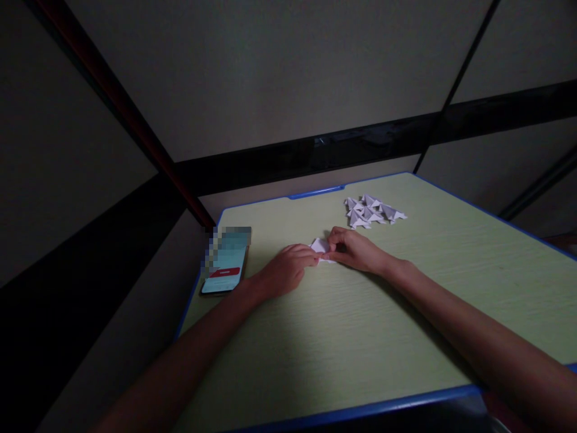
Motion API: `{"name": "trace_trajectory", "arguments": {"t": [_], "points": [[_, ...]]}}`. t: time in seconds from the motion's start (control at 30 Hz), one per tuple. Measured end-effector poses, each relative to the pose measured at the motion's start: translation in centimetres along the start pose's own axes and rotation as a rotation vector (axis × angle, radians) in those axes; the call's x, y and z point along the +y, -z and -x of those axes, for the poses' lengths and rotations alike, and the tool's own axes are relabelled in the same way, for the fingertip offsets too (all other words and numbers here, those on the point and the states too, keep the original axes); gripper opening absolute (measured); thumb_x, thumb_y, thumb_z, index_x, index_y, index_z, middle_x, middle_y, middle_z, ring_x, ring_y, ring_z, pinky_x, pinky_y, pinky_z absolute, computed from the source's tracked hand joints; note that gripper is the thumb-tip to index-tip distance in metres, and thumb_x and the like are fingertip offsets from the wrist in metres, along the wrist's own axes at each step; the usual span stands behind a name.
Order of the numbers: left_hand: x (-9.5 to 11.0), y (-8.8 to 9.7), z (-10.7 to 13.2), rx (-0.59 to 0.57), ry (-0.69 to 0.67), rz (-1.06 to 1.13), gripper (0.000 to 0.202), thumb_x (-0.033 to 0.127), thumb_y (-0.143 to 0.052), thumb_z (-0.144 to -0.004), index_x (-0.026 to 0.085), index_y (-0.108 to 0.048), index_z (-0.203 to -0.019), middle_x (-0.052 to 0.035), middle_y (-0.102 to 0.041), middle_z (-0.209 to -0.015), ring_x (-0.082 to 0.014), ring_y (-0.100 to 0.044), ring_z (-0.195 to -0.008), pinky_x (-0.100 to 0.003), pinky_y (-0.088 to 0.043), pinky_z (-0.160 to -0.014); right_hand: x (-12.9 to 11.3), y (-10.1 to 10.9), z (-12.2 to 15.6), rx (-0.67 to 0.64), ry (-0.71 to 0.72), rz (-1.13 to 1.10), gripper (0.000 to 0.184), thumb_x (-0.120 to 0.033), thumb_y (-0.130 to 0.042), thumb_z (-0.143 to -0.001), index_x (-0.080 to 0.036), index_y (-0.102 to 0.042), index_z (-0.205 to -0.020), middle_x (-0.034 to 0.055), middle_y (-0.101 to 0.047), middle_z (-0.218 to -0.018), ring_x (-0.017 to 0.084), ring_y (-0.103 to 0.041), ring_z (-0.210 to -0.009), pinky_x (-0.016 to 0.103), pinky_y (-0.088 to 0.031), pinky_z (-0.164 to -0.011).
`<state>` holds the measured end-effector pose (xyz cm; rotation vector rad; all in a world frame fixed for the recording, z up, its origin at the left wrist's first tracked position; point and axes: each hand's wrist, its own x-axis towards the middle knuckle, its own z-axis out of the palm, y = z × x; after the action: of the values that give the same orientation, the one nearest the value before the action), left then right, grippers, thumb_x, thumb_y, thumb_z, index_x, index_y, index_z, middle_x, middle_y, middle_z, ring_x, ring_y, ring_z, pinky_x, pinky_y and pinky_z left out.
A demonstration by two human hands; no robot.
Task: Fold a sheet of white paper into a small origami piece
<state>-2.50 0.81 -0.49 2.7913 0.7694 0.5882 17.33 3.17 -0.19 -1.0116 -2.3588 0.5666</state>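
A small folded piece of white paper [320, 245] lies on the table between my two hands, partly covered by my fingers. My left hand [288, 267] presses its left edge down with the fingertips close together. On the other side, my right hand [354, 249] pinches the paper between curled fingers and thumb. Beyond my right hand sits a cluster of several folded white paper figures [372, 211], pointed in shape and set close to one another.
A phone [228, 258] with a lit screen lies at the table's left edge. The pale table [288, 361] has a blue rim, with a blue strip [315, 192] at its far side. Behind it stand panels with a glossy black band [288, 159].
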Motion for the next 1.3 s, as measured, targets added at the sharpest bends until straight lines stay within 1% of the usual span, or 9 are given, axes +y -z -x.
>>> {"name": "trace_trajectory", "arguments": {"t": [0.23,0.37,0.6,0.7,0.83,0.93,1.03,1.1,1.3], "points": [[-0.3,0.1,0.2,0.03,-0.002,0.125,0.052,-0.005,-0.031,-0.062,0.017,-0.055,-0.102,-0.006,-0.058,-0.107,-0.0145,-0.047,-0.103,-0.038,-0.04,-0.087,0.1,-0.1,-0.1,0.015,-0.028,-0.074,0.021,-0.029,-0.054,-0.07,-0.014,-0.048,-0.056,0.001,-0.045,-0.063,0.01,-0.042,-0.057,0.021,-0.03,-0.052],[-0.2,0.3,0.0,-0.006,-0.001,0.146,0.055,-0.005,-0.032,-0.061,0.018,-0.053,-0.106,-0.0051,-0.056,-0.11,-0.0147,-0.045,-0.104,-0.038,-0.038,-0.089,-0.1,-0.1,-0.1,0.024,-0.059,-0.091,0.022,-0.028,-0.056,-0.068,-0.014,-0.048,-0.054,0.0007,-0.044,-0.063,0.01,-0.042,-0.055,0.021,-0.03,-0.051],[0.0,0.5,-0.2,-0.049,-0.011,0.052,0.054,-0.005,-0.031,-0.061,0.017,-0.053,-0.106,-0.0052,-0.054,-0.113,-0.0144,-0.045,-0.104,-0.038,-0.037,-0.089,0.0,-0.1,-0.1,0.009,-0.063,-0.118,0.022,-0.028,-0.055,-0.067,-0.014,-0.047,-0.052,0.0006,-0.043,-0.062,0.009,-0.041,-0.053,0.021,-0.03,-0.049],[0.5,0.7,-0.3,-0.082,-0.007,-0.036,0.05,-0.004,-0.032,-0.064,0.014,-0.052,-0.106,-0.0067,-0.054,-0.114,-0.0151,-0.044,-0.104,-0.037,-0.036,-0.09,0.1,0.0,-0.2,-0.002,-0.041,-0.1,0.021,-0.028,-0.056,-0.067,-0.014,-0.048,-0.053,0.0006,-0.043,-0.062,0.009,-0.041,-0.054,0.021,-0.031,-0.049],[1.3,1.0,-0.4,-0.096,0.014,-0.136,0.045,-0.001,-0.034,-0.068,0.013,-0.052,-0.106,-0.0076,-0.055,-0.112,-0.0173,-0.045,-0.102,-0.039,-0.037,-0.088,0.1,0.1,-0.2,-0.001,-0.014,-0.052,0.02,-0.026,-0.056,-0.067,-0.014,-0.047,-0.053,0.0006,-0.044,-0.062,0.009,-0.041,-0.053,0.02,-0.03,-0.049],[1.0,0.8,-0.3,-0.072,-0.002,-0.092,0.046,-0.001,-0.035,-0.066,0.014,-0.053,-0.105,-0.0065,-0.056,-0.111,-0.0171,-0.047,-0.101,-0.04,-0.037,-0.088,0.0,0.0,-0.3,-0.001,-0.023,-0.077,0.021,-0.028,-0.055,-0.067,-0.014,-0.047,-0.053,0.0006,-0.044,-0.062,0.009,-0.041,-0.053,0.02,-0.03,-0.049],[0.1,0.4,0.0,0.005,-0.012,0.066,0.051,-0.006,-0.032,-0.06,0.016,-0.058,-0.098,-0.0053,-0.059,-0.107,-0.0143,-0.049,-0.101,-0.035,-0.039,-0.088,0.0,0.1,-0.3,-0.019,-0.037,-0.146,0.025,-0.031,-0.055,-0.067,-0.014,-0.045,-0.051,-0.0005,-0.042,-0.06,0.009,-0.04,-0.052,0.02,-0.03,-0.048],[-0.4,0.2,0.1,0.029,-0.009,0.138,0.053,-0.007,-0.032,-0.058,0.017,-0.059,-0.096,-0.004,-0.06,-0.105,-0.0134,-0.05,-0.102,-0.035,-0.04,-0.089,0.0,0.2,-0.3,-0.04,-0.037,-0.174,0.025,-0.032,-0.055,-0.066,-0.014,-0.045,-0.052,-0.001,-0.041,-0.059,0.009,-0.039,-0.052,0.02,-0.03,-0.047],[-0.6,0.2,-0.1,0.068,0.005,0.18,0.051,-0.007,-0.031,-0.057,0.016,-0.062,-0.09,-0.0033,-0.063,-0.1,-0.013,-0.053,-0.098,-0.034,-0.042,-0.088,0.4,0.4,-0.4,-0.05,-0.007,-0.21,0.023,-0.029,-0.057,-0.065,-0.013,-0.046,-0.052,-0.0018,-0.041,-0.058,0.008,-0.039,-0.053,0.02,-0.031,-0.048]]}}
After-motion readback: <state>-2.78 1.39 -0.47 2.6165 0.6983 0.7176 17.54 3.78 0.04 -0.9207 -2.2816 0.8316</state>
